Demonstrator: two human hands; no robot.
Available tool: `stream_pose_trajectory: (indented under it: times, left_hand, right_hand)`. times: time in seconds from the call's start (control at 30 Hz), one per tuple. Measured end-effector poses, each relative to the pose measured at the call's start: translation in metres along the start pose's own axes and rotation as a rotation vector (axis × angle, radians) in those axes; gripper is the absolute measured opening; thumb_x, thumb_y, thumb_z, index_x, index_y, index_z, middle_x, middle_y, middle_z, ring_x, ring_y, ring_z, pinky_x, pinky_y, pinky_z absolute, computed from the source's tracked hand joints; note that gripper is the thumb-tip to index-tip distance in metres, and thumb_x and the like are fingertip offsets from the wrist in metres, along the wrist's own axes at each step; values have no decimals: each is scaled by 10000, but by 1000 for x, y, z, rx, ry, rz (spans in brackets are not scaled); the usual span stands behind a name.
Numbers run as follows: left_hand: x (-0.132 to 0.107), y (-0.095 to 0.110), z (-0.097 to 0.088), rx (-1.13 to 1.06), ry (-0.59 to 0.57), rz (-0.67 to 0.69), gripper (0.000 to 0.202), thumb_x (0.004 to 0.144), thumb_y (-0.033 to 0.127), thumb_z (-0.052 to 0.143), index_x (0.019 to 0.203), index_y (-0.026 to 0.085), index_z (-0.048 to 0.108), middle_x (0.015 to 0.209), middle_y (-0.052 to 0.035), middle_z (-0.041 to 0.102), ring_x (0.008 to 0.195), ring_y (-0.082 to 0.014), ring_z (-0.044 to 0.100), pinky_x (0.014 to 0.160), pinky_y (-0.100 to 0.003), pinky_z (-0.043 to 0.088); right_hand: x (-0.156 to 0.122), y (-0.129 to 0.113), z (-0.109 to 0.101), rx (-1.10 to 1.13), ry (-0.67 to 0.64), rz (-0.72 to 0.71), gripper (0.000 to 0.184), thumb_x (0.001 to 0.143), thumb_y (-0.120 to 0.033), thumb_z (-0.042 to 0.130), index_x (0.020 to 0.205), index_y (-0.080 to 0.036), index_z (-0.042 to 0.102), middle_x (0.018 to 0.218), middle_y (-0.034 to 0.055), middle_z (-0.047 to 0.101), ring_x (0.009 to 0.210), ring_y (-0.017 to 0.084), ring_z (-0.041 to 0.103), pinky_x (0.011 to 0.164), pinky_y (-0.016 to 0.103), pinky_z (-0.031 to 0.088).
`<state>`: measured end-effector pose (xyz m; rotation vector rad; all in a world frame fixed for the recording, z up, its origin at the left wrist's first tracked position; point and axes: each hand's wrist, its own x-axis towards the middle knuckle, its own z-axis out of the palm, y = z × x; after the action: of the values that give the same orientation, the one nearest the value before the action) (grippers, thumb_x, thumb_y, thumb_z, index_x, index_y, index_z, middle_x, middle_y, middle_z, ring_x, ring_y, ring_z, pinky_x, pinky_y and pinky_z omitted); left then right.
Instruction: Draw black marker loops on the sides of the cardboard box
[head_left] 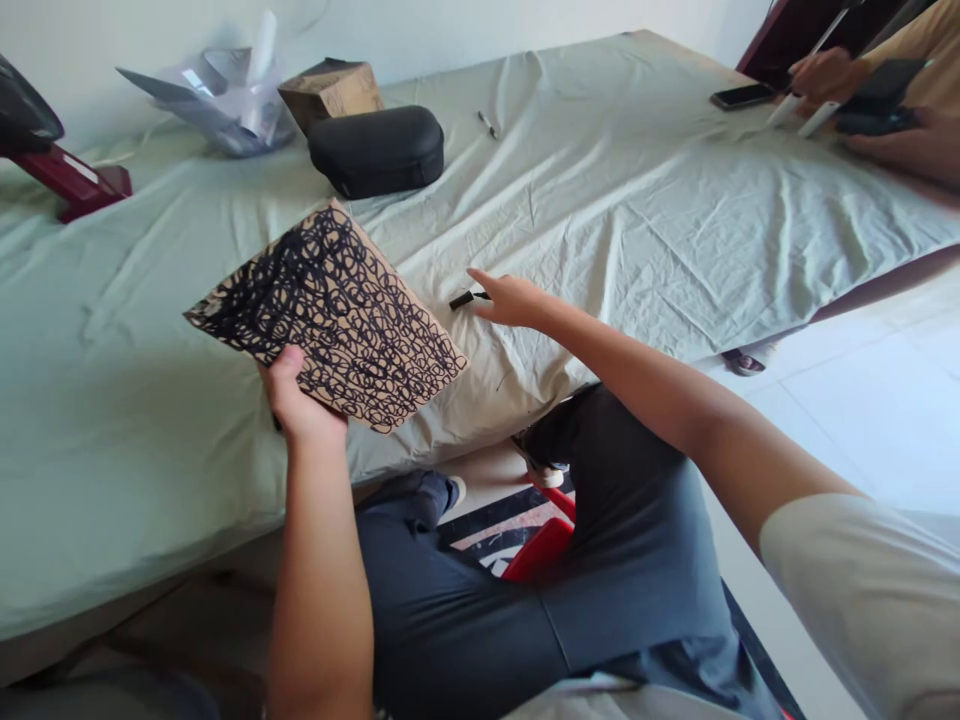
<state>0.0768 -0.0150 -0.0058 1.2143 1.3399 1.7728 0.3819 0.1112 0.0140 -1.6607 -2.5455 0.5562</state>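
My left hand [300,395] is closed on the near edge of a brown cardboard sheet [330,310] covered in black scribbled loops, holding it tilted above the bed. My right hand [506,298] reaches out over the grey-green sheet [637,220] with its fingers stretched out, its fingertips at a black marker [466,298] that lies on the sheet. Whether the fingers grip the marker I cannot tell; they look spread.
A black zip case [379,150], a small cardboard box [330,92] and crumpled clear plastic [225,95] lie at the bed's far side. A small pen [487,124] lies nearby. Another person's hands [840,80] hold items at far right beside a phone [742,96]. A red stool [540,545] stands between my legs.
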Motion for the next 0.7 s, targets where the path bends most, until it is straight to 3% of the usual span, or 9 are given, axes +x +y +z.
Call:
stream_pose_trajectory:
  times: [0.07, 0.17, 0.23, 0.3, 0.37, 0.43, 0.5, 0.6, 0.7]
  left_hand:
    - [0, 3, 1, -82, 85, -30, 667, 825, 653, 565, 1321, 221, 680, 1412, -106, 779, 1567, -361, 568, 1296, -527, 516]
    - [-1, 9, 5, -133, 97, -41, 642, 816, 621, 553, 1301, 230, 706, 1381, -85, 794, 1554, -344, 572, 1230, -498, 569]
    - [-3, 13, 9, -180, 125, -27, 644, 829, 609, 566, 1315, 211, 706, 1388, -97, 788, 1540, -339, 579, 1224, -483, 569]
    - [-5, 15, 12, -246, 169, -10, 653, 832, 588, 605, 1323, 168, 698, 1397, -129, 777, 1531, -340, 581, 1260, -474, 537]
    - [-6, 16, 14, -303, 205, -7, 670, 816, 572, 644, 1324, 137, 688, 1412, -152, 766, 1529, -345, 577, 1287, -474, 511]
    - [-8, 16, 14, -331, 214, -13, 675, 810, 555, 659, 1335, 132, 679, 1442, -155, 753, 1535, -346, 569, 1286, -474, 513]
    - [-10, 17, 13, -347, 216, -14, 668, 834, 553, 645, 1352, 132, 672, 1470, -153, 742, 1547, -346, 559, 1279, -472, 525]
    - [-12, 18, 11, -358, 199, -9, 665, 865, 541, 623, 1381, 122, 663, 1496, -158, 729, 1580, -354, 534, 1297, -482, 519]
    - [-13, 19, 9, -355, 169, 25, 687, 888, 543, 588, 1429, 124, 643, 1554, -155, 702, 1632, -367, 483, 1352, -513, 472]
  right_hand:
    - [-6, 9, -10, -46, -33, 16, 996, 951, -146, 646, 1863, -120, 248, 1371, 267, 797, 1142, 377, 768, 923, 443, 612]
    - [-18, 18, -28, 58, 27, -20, 984, 894, -57, 599, 1837, -196, 356, 1099, 163, 836, 851, 268, 760, 767, 366, 612]
    - [-26, 16, -38, 318, 59, -50, 762, 955, -106, 561, 1707, -228, 568, 1029, 103, 814, 672, 182, 703, 643, 318, 588]
    - [-31, 8, -45, 629, 84, -90, 419, 1006, -182, 554, 1368, -149, 761, 1063, 109, 791, 620, 135, 694, 574, 287, 568]
    - [-35, -4, -49, 916, 71, -152, 236, 1009, -239, 568, 1137, -131, 734, 1056, 114, 783, 667, 143, 739, 584, 279, 588]
    - [-36, -14, -48, 1164, 3, -237, 200, 977, -273, 611, 1135, -162, 662, 1073, 107, 798, 797, 182, 802, 674, 299, 641]
    - [-37, -23, -44, 1323, -60, -323, 308, 915, -284, 701, 1189, -208, 582, 1132, 94, 816, 942, 217, 836, 771, 325, 667]
    - [-39, -33, -35, 1375, -64, -408, 485, 854, -305, 839, 1164, -265, 469, 1220, 83, 817, 1080, 236, 835, 846, 333, 657]
    - [-39, -41, -24, 1316, -6, -492, 498, 921, -426, 864, 1124, -273, 436, 1251, 100, 796, 1174, 237, 800, 903, 338, 635]
